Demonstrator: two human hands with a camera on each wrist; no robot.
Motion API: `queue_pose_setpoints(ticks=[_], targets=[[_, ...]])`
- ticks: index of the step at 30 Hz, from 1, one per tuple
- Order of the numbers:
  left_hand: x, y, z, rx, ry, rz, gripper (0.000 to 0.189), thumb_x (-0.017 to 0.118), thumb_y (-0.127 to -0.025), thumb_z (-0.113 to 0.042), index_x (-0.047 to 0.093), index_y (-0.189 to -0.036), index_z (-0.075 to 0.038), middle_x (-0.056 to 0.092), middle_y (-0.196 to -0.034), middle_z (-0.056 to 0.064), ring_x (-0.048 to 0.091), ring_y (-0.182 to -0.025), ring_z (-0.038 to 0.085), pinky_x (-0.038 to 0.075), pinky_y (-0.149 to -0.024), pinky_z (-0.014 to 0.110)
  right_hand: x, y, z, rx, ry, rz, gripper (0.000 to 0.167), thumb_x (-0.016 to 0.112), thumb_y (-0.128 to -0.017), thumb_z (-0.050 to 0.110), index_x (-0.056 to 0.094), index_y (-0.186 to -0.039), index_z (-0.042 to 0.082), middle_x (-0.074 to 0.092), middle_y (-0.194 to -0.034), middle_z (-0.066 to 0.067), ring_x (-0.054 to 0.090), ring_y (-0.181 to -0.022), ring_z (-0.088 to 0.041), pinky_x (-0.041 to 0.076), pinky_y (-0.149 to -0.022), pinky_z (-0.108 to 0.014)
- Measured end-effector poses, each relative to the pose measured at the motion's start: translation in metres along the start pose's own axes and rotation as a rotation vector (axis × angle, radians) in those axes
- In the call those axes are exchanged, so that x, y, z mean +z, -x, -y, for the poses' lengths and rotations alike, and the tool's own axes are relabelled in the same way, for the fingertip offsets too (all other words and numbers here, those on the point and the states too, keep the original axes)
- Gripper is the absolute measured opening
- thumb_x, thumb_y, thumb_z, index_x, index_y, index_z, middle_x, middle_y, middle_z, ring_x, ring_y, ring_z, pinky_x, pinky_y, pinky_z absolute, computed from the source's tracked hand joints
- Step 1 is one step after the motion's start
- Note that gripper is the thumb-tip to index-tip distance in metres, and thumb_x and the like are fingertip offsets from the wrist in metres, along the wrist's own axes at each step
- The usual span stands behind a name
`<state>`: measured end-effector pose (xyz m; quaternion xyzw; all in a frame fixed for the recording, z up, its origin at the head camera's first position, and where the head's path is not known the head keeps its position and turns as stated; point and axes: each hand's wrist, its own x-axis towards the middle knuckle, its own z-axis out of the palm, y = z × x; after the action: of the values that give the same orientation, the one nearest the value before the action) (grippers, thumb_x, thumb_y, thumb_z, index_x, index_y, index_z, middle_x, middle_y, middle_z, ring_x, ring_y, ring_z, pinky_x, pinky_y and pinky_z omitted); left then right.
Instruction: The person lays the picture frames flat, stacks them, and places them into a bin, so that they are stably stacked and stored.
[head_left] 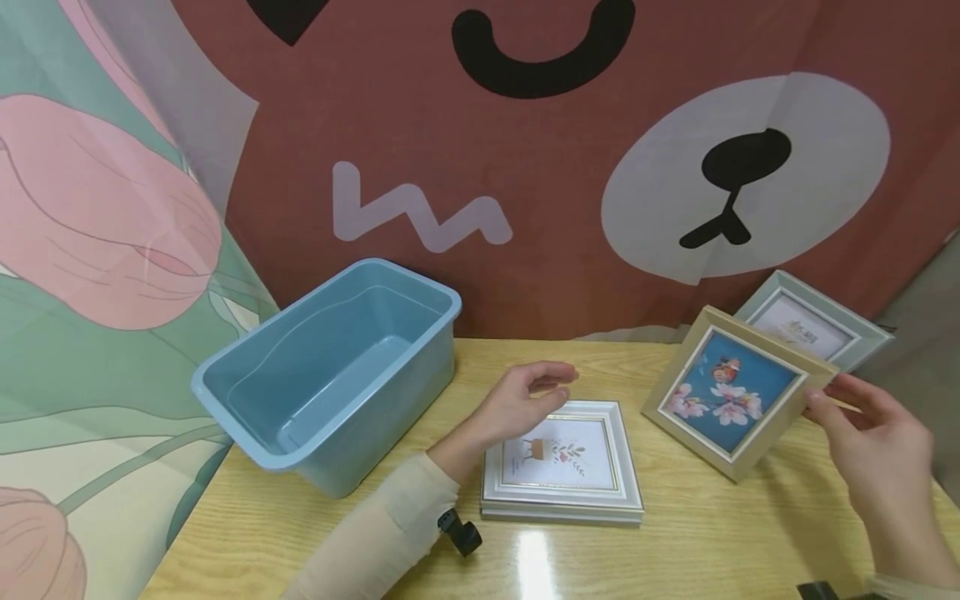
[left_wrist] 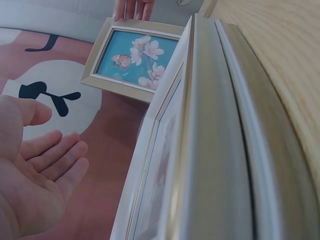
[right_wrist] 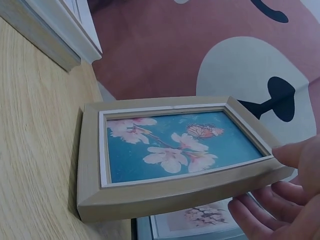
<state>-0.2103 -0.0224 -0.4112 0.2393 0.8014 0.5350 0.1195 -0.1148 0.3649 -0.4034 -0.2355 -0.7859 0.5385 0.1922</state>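
The person's right hand (head_left: 881, 454) is pinching the upper right corner of a tan rectangular picture frame (head_left: 727, 392) with a white inner border and a blue print of a butterfly and pink blossoms, its thumb pressing the front edge and its other fingers reaching behind. That frame is standing tilted on a pale yellow wood-grain table (head_left: 600, 567), its lower edge resting on the surface. Behind it, a pale grey-green rectangular picture frame (head_left: 810, 321) is leaning partly hidden; whether the two are touching cannot be told. The left hand (head_left: 525, 400) is hovering over a stack of white rectangular picture frames with thin gold trim (head_left: 600, 467), holding nothing, its fingers lying close together, slightly bent, and its thumb standing apart. Left of the stack, a deep light-blue plastic tub (head_left: 390, 412) is sitting on the table. A brown-red cloth backdrop with a bear-face print (head_left: 555, 150) is hanging behind everything.
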Motion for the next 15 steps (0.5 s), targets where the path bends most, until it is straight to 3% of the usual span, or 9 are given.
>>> queue_pose_setpoints(ticks=[3,7,11,15], targets=[[0.0006,-0.0003,-0.0001,-0.005,-0.001,0.000,0.036,0.064,-0.108,-0.017,0.068,-0.143,-0.011,0.072,-0.144,0.004,0.066,-0.137,0.022,0.051,-0.120,0.034,0.0033,-0.0036,0.0007,0.010,0.027,-0.011,0.023,0.073,-0.103,0.025,0.068,-0.122,0.038,0.061,-0.085,0.042,0.062,-0.073,0.021,0.041,-0.065,0.000],[0.0005,-0.0006,-0.0006,-0.002,0.009,0.004,0.036,0.064,-0.108,-0.016,0.068,-0.143,-0.010,0.072,-0.144,0.005,0.066,-0.137,0.023,0.051,-0.120,0.035,0.0061,-0.0069,0.0002,0.018,0.061,-0.032,0.016,0.073,-0.103,0.026,0.067,-0.114,0.036,0.058,-0.084,0.038,0.060,-0.072,0.020,0.042,-0.064,-0.001],[0.0000,-0.0006,-0.0007,-0.009,0.011,0.008,0.036,0.063,-0.109,-0.016,0.068,-0.144,-0.010,0.072,-0.144,0.005,0.066,-0.138,0.024,0.051,-0.120,0.035,0.0071,-0.0083,0.0014,0.048,0.060,-0.055,0.033,0.074,-0.103,0.025,0.070,-0.135,0.019,0.057,-0.081,0.038,0.056,-0.076,0.021,0.043,-0.065,0.002],[-0.0005,-0.0004,-0.0012,-0.019,0.015,0.011,0.036,0.063,-0.109,-0.016,0.068,-0.144,-0.011,0.071,-0.145,0.005,0.065,-0.139,0.024,0.051,-0.120,0.037,0.0091,-0.0076,0.0041,0.077,0.070,-0.086,0.058,0.074,-0.103,0.026,0.059,-0.151,-0.001,0.057,-0.076,0.039,0.054,-0.075,0.022,0.043,-0.065,0.003]])
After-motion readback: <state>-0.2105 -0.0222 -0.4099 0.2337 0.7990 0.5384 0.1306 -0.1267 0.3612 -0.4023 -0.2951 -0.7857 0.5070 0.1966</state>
